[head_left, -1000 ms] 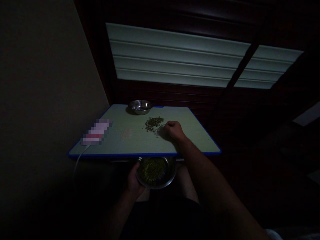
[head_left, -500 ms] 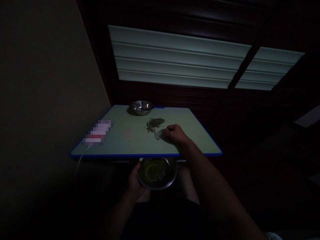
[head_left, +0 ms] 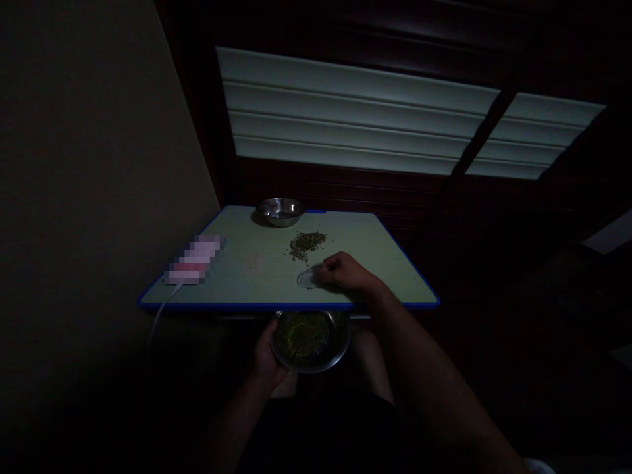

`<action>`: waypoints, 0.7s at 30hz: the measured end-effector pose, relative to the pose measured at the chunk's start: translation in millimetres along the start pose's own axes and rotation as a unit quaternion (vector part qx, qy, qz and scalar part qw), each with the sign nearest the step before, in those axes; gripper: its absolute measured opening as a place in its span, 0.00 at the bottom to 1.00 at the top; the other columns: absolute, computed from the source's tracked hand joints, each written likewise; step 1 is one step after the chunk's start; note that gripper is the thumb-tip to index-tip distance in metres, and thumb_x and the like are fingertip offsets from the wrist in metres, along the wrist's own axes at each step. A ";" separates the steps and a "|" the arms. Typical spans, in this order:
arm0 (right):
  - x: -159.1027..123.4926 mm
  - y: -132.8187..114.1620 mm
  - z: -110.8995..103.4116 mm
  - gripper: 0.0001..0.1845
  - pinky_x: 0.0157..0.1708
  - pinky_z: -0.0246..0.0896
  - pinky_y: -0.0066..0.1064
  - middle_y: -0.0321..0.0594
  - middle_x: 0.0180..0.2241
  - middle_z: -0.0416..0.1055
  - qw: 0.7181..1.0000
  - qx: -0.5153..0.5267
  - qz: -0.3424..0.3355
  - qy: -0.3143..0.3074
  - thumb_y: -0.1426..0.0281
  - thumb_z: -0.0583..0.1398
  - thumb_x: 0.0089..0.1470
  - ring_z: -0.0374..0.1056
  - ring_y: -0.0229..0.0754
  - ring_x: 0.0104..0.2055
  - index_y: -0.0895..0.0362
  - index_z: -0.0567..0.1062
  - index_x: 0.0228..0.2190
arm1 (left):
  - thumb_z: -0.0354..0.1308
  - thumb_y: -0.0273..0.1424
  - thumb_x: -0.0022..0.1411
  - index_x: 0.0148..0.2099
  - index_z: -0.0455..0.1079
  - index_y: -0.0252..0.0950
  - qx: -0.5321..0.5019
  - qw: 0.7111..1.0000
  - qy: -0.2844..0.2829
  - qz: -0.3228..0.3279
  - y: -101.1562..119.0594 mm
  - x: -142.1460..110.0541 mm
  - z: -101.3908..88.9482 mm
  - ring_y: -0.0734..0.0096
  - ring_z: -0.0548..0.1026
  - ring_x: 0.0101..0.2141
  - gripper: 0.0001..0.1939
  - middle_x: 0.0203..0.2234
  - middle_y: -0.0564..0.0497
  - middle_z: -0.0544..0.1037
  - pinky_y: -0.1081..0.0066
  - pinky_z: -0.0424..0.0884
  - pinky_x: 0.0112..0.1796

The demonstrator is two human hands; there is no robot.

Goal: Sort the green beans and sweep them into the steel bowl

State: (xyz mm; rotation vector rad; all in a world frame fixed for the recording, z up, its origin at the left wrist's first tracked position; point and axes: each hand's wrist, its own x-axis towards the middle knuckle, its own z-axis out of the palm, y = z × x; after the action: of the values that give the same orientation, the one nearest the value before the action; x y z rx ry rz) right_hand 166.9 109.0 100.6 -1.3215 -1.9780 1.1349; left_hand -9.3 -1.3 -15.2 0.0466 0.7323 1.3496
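Observation:
My left hand (head_left: 268,355) grips the left rim of a metal bowl (head_left: 340,352) below the table's front edge. Small green beans or grains (head_left: 303,336) lie in that bowl. Over the tabletop, my right hand (head_left: 340,270) is closed on a clear, thin-edged piece (head_left: 307,276), perhaps a plastic scraper or lid; its exact kind is too dim to tell. The piece rests low against the table, nearer to me than a loose pile of the same-looking grains (head_left: 306,245). A few dark grains show at its lower edge.
A second metal bowl (head_left: 280,212) stands at the back left of the pale table (head_left: 375,257), which has a blue edge. A blurred-out pink device (head_left: 195,260) with a white cable (head_left: 158,313) lies at the left. A wall is close on the left; slatted panels (head_left: 345,122) rise behind.
My right hand has drawn the clear piece toward me, away from the pile and closer to the table's front edge. My left hand and its bowl stay nearly still.

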 end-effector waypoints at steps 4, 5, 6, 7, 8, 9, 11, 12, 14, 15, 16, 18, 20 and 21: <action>-9.1 -5.8 3.6 0.09 0.22 0.49 0.25 0.32 0.17 0.61 0.998 -0.040 -0.027 -0.035 0.66 0.58 0.41 0.54 0.31 0.20 0.60 0.70 0.19 | 0.52 0.32 0.60 0.37 0.77 0.33 -0.004 1.000 0.007 -0.002 1.1 -2.9 4.7 0.57 0.80 0.37 0.13 0.31 0.45 0.83 0.55 0.70 0.49; -10.7 -7.1 4.4 0.09 0.22 0.49 0.24 0.31 0.17 0.61 0.997 -0.052 -0.034 -0.040 0.66 0.58 0.41 0.54 0.31 0.20 0.60 0.70 0.19 | 0.52 0.32 0.60 0.37 0.77 0.33 -0.007 1.000 0.006 -0.003 1.3 -3.7 5.6 0.58 0.80 0.36 0.12 0.30 0.45 0.83 0.55 0.71 0.48; -12.1 -8.5 5.3 0.09 0.22 0.49 0.24 0.31 0.17 0.60 0.996 -0.061 -0.041 -0.044 0.66 0.58 0.41 0.53 0.31 0.20 0.60 0.70 0.18 | 0.53 0.32 0.60 0.36 0.77 0.33 -0.008 1.000 0.005 -0.003 1.4 -4.3 6.1 0.59 0.80 0.35 0.12 0.30 0.46 0.83 0.56 0.71 0.48; -13.4 -9.9 6.2 0.09 0.22 0.48 0.24 0.31 0.17 0.60 0.995 -0.068 -0.046 -0.048 0.67 0.57 0.42 0.53 0.31 0.20 0.60 0.69 0.18 | 0.53 0.32 0.60 0.36 0.77 0.33 -0.009 1.000 0.004 -0.002 1.4 -4.7 6.3 0.59 0.80 0.35 0.12 0.30 0.46 0.83 0.56 0.71 0.48; -14.7 -11.2 7.1 0.09 0.22 0.48 0.24 0.31 0.17 0.59 0.995 -0.072 -0.051 -0.053 0.67 0.57 0.42 0.53 0.30 0.20 0.60 0.69 0.17 | 0.53 0.32 0.60 0.36 0.77 0.33 -0.009 1.000 0.005 -0.002 1.4 -5.0 6.2 0.59 0.80 0.34 0.12 0.29 0.46 0.83 0.57 0.72 0.47; -16.0 -12.5 8.1 0.09 0.22 0.48 0.24 0.31 0.17 0.59 0.994 -0.074 -0.057 -0.058 0.67 0.57 0.42 0.52 0.30 0.21 0.60 0.69 0.17 | 0.53 0.31 0.60 0.36 0.77 0.33 -0.007 1.000 0.006 -0.001 1.3 -5.0 5.8 0.60 0.80 0.34 0.11 0.29 0.46 0.83 0.57 0.72 0.47; -18.8 -14.6 10.4 0.09 0.23 0.49 0.24 0.31 0.17 0.59 0.993 -0.075 -0.067 -0.064 0.68 0.57 0.42 0.53 0.31 0.21 0.60 0.69 0.17 | 0.53 0.31 0.60 0.35 0.77 0.32 -0.003 1.000 0.010 -0.002 1.1 -4.4 4.4 0.60 0.80 0.33 0.12 0.29 0.45 0.83 0.57 0.72 0.46; -20.3 -15.3 11.6 0.09 0.23 0.49 0.24 0.31 0.17 0.60 0.993 -0.075 -0.069 -0.065 0.68 0.57 0.42 0.53 0.31 0.22 0.60 0.69 0.18 | 0.53 0.31 0.60 0.35 0.77 0.32 0.000 1.000 0.010 -0.005 1.0 -3.8 3.5 0.60 0.80 0.33 0.12 0.29 0.45 0.83 0.57 0.72 0.46; -22.8 -15.8 13.8 0.08 0.24 0.50 0.24 0.31 0.18 0.61 0.993 -0.074 -0.069 -0.068 0.68 0.57 0.43 0.54 0.31 0.22 0.60 0.70 0.19 | 0.53 0.32 0.60 0.36 0.77 0.32 0.002 1.000 0.009 -0.008 0.8 -2.5 2.1 0.58 0.80 0.34 0.12 0.30 0.44 0.83 0.57 0.72 0.47; -23.6 -15.6 14.6 0.08 0.25 0.51 0.24 0.31 0.19 0.62 0.992 -0.072 -0.069 -0.072 0.68 0.57 0.43 0.55 0.31 0.23 0.60 0.70 0.19 | 0.53 0.32 0.60 0.37 0.77 0.32 0.003 1.000 0.008 -0.009 0.7 -2.0 1.6 0.57 0.80 0.35 0.12 0.30 0.44 0.83 0.56 0.71 0.47; -23.7 -15.2 15.0 0.08 0.25 0.51 0.24 0.32 0.19 0.62 0.992 -0.069 -0.070 -0.077 0.68 0.57 0.43 0.55 0.31 0.23 0.60 0.70 0.20 | 0.53 0.32 0.60 0.37 0.77 0.32 0.003 1.000 0.010 -0.011 0.6 -1.6 1.4 0.56 0.80 0.36 0.12 0.30 0.44 0.83 0.55 0.71 0.48; -20.9 -13.9 14.3 0.08 0.25 0.51 0.24 0.32 0.19 0.62 0.992 -0.053 -0.071 -0.086 0.68 0.57 0.43 0.55 0.31 0.23 0.60 0.70 0.20 | 0.53 0.32 0.60 0.38 0.76 0.32 0.005 1.000 0.017 -0.014 0.4 -1.5 1.9 0.56 0.80 0.37 0.13 0.29 0.45 0.83 0.54 0.70 0.48; -12.7 -12.0 11.8 0.07 0.24 0.50 0.24 0.31 0.19 0.61 0.995 -0.019 -0.068 -0.070 0.67 0.57 0.43 0.55 0.31 0.23 0.59 0.69 0.21 | 0.52 0.33 0.60 0.38 0.76 0.32 0.005 1.000 0.018 -0.012 0.4 -2.5 3.3 0.55 0.80 0.38 0.13 0.29 0.45 0.83 0.54 0.70 0.49; -6.6 -10.6 10.0 0.07 0.24 0.50 0.24 0.31 0.19 0.61 0.997 0.000 -0.066 -0.046 0.67 0.57 0.43 0.55 0.31 0.22 0.59 0.69 0.22 | 0.52 0.33 0.60 0.39 0.76 0.32 0.005 1.000 0.012 -0.010 0.5 -3.2 4.3 0.55 0.80 0.39 0.13 0.30 0.45 0.83 0.54 0.70 0.49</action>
State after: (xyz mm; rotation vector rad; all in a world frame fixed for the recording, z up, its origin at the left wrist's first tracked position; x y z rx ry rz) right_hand 156.6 97.4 104.6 -1.1374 -2.0975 1.1511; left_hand -7.7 -2.5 -10.1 0.0306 0.7573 1.3295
